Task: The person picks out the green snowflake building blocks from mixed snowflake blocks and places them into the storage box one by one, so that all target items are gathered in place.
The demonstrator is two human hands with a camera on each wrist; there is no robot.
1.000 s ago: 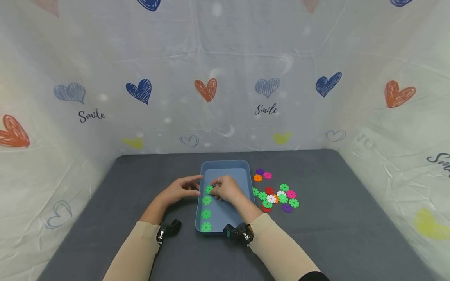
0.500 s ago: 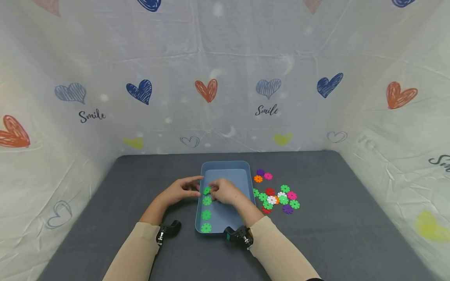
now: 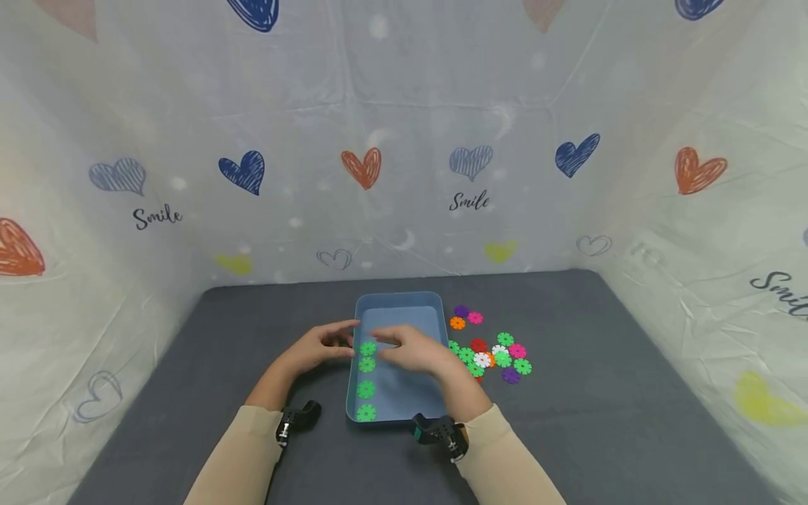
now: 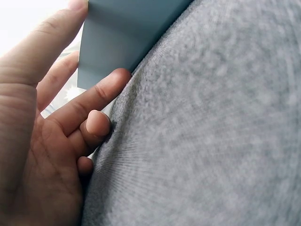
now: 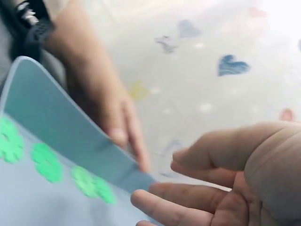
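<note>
A blue tray (image 3: 410,393) lies on the table, with several green flower-shaped plastic discs (image 3: 366,389) in a column along its left side. The two farthest discs (image 5: 91,183) sit close together, nearly touching. My left hand (image 3: 318,347) rests at the tray's left wall; in the left wrist view its thumb and fingers touch the outer wall (image 4: 122,42), fingers loosely bent. Over the tray, just right of the farthest disc, hovers my right hand (image 3: 413,351). Its fingers (image 5: 169,209) are extended and apart, with nothing between them.
Right of the tray lies a loose cluster of flower discs (image 3: 503,359) in green, red, white, pink, orange and purple. A smaller group (image 3: 457,322) sits farther back. A curtain printed with hearts (image 3: 362,168) hangs behind the grey table (image 3: 600,393).
My right hand has let go of the farthest green disc, which now lies flat in the column, and has lifted slightly away to the right. My left hand has stayed at the tray's wall.
</note>
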